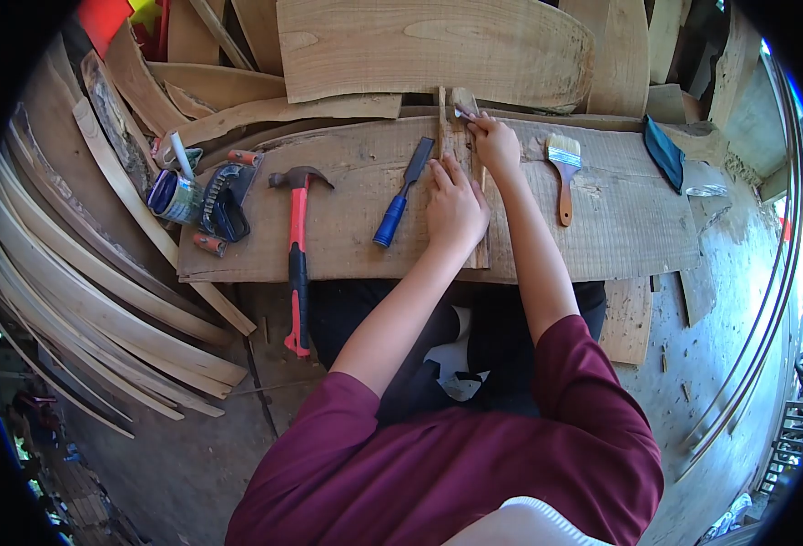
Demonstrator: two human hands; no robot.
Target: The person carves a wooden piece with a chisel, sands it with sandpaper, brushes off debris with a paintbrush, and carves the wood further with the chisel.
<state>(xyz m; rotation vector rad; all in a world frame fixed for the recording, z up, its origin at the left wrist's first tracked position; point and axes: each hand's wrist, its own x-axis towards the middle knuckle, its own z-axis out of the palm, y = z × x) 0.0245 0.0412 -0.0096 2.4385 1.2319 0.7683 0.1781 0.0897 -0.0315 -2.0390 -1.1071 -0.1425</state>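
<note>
A narrow wooden strip [457,136] lies lengthwise across the wide plank in front of me. My left hand [457,207] is closed over the strip's middle, fingers pointing away from me. Farther up, my right hand [497,146] pinches a small, thin object with a pale tip [461,114] at the strip's far end; its kind cannot be made out. Left of my left hand rests a blue-handled chisel [405,191]. A claw hammer [298,246] with a red and black handle hangs partly over the plank's near edge. To the right lies a paintbrush [564,177] with a wooden handle.
The wide plank [356,232] spans my lap. On its left sit a dark tool with orange ends [227,202] and a can [179,196]. A teal cloth-like piece [663,156] lies at the right. Curved wood strips [115,282] and large boards [429,45] surround the plank.
</note>
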